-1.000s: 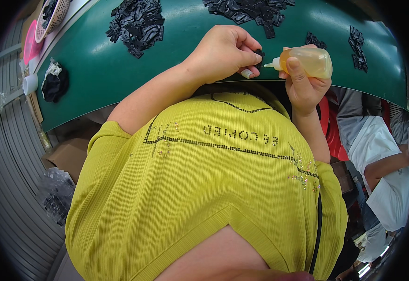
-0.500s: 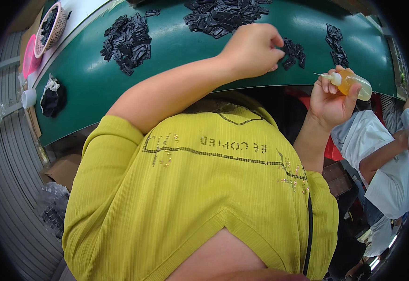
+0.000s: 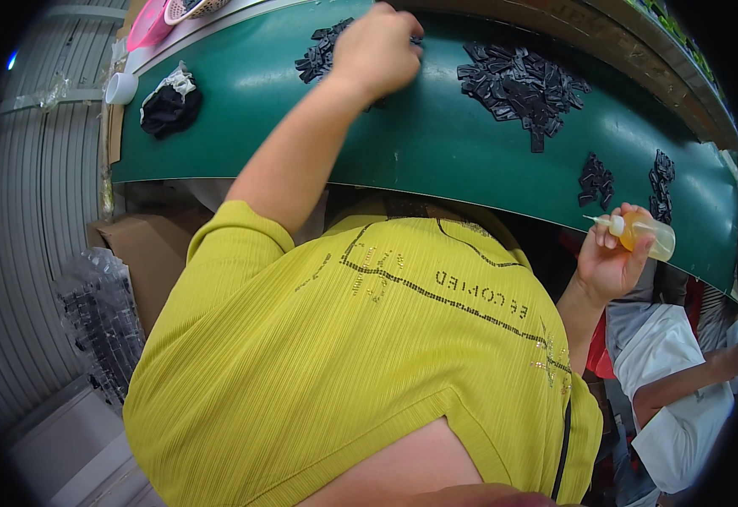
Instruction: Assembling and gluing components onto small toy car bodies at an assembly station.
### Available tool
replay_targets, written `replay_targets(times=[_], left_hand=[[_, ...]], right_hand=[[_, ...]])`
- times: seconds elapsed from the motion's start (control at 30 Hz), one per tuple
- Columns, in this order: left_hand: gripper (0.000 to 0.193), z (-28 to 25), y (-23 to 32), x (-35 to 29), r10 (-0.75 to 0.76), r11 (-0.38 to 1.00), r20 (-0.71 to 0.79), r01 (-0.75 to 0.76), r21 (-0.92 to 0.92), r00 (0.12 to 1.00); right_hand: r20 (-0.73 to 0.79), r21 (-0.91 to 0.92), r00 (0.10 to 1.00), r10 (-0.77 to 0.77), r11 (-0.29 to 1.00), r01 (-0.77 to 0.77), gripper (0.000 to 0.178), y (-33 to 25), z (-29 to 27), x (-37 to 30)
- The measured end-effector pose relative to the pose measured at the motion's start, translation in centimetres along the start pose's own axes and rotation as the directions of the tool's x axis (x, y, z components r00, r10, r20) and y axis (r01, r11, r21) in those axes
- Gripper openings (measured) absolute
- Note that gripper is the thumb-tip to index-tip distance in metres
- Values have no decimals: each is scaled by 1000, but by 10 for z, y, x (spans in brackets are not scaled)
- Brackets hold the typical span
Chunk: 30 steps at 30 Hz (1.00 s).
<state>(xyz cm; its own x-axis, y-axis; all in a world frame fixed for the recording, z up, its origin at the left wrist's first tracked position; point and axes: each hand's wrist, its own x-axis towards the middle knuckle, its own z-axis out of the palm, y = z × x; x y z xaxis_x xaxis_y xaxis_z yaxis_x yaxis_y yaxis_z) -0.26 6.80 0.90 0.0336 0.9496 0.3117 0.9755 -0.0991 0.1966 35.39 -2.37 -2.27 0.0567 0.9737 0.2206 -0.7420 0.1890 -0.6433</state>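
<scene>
Green worktop (image 3: 437,148) curves across the upper part of the view, with flat black pieces lying on it in several heaps; the two hands are well apart, one at the far left part of the surface and one at its near right edge; the left hand (image 3: 376,52) is stretched out by the left heap (image 3: 322,52), its back toward the camera and partly covering the pieces; its fingers bend down and away, so I cannot tell whether they pinch a piece or are empty; the right hand (image 3: 612,264) is wrapped around a translucent squeeze bottle (image 3: 658,242) containing amber liquid, tilted nearly onto its side, with its white cap and thin nozzle pointing left; just beyond the bottle are a small heap (image 3: 595,182) and a narrow heap (image 3: 661,186), while the large heap (image 3: 517,84) spreads farther back, between them and the left hand; toward the left end sits a black and white bundle (image 3: 172,110), with a white cylinder (image 3: 121,89) near it and a pink tray (image 3: 149,24) beside a basket (image 3: 196,10) above; below stand a cardboard box (image 3: 153,253) and a clear plastic bag (image 3: 103,313) of dark pieces; at lower right is another person in white clothing (image 3: 682,397)
</scene>
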Motion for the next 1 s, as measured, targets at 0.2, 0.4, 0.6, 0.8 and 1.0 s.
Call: replay_targets(times=[0.2, 0.4, 0.6, 0.8, 1.0], left_hand=[[19, -28, -10, 45, -105, 990, 399, 135, -47, 911], [27, -11, 6, 12, 30, 902, 111, 21, -432, 993], [26, -8, 76, -54, 233, 182, 682, 658, -731, 693], [28, -7, 88, -55, 197, 207, 756, 727, -655, 625], [26, 0, 89, -58, 196, 222, 741, 707, -672, 643]], right_hand=[[72, -26, 997, -18, 999, 20, 37, 17, 22, 9], [-8, -64, 999, -36, 997, 36, 31, 33, 34, 4], [9, -198, 989, -146, 969, 145, 25, 55, 49, 5], [102, -354, 979, -178, 913, 203, 14, 68, 51, 10], [94, -395, 984, -153, 901, 178, 11, 72, 51, 10]])
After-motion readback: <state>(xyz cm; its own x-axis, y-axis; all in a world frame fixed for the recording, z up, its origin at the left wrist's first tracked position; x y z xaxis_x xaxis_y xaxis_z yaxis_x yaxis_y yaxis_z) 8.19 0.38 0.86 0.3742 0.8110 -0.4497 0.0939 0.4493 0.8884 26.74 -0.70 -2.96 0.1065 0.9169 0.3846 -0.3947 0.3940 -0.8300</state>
